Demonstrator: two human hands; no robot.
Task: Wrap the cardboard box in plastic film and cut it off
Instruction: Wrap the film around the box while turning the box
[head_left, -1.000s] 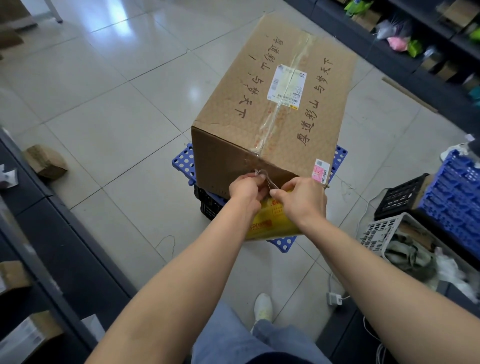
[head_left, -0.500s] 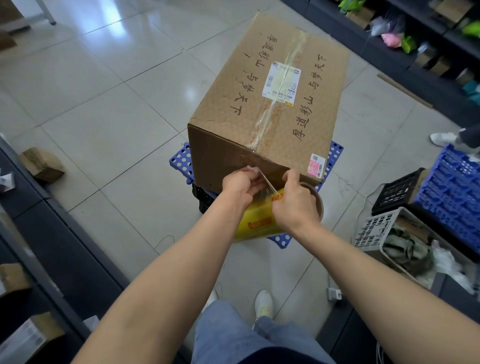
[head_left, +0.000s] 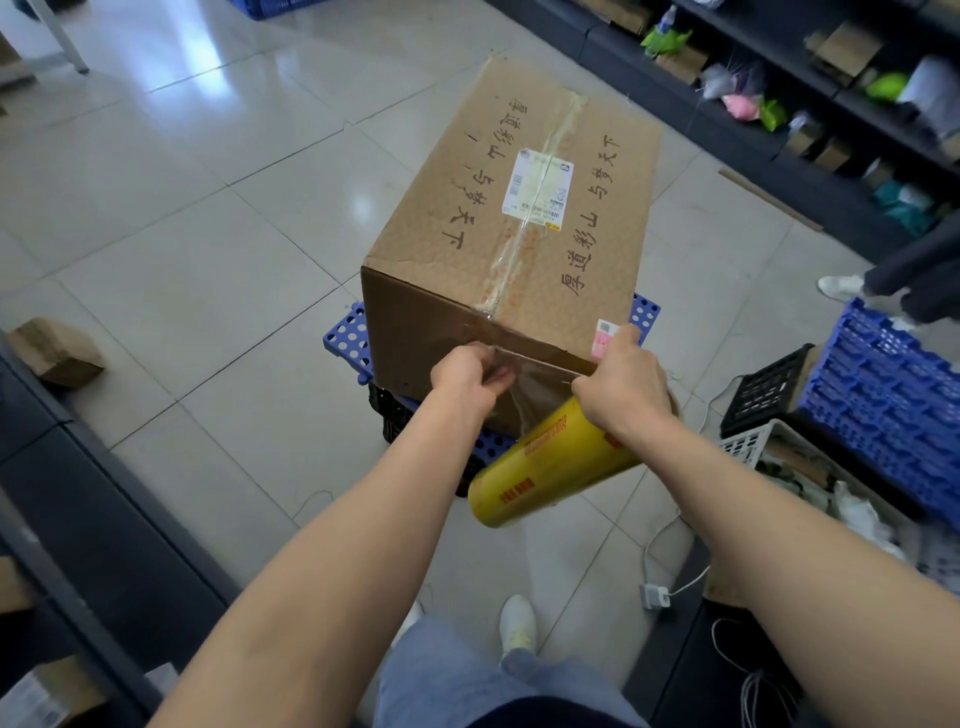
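A large brown cardboard box (head_left: 519, 208) with a white label and black lettering stands on stacked crates, the top one blue and perforated (head_left: 345, 338). A yellow roll of plastic film (head_left: 545, 467) hangs tilted just below the box's near face. Clear film (head_left: 535, 382) is stretched from the roll across the near top edge of the box. My left hand (head_left: 465, 379) pinches the film's left corner against the near face. My right hand (head_left: 623, 387) grips the film's right side at the box's near right corner, above the roll's upper end.
A small cardboard box (head_left: 54, 351) lies on the tiled floor at left. Blue (head_left: 883, 384), black (head_left: 763, 392) and white crates (head_left: 753, 447) crowd the right. Dark shelving (head_left: 779, 93) with parcels runs along the back right. Another person's leg and white shoe (head_left: 841, 285) show at right. A charger (head_left: 654, 595) lies on the floor.
My hands have spread apart along the box's near edge, stretching the film wide. The yellow roll has dropped lower and tilted. The view has shifted, with a person's leg now at right.
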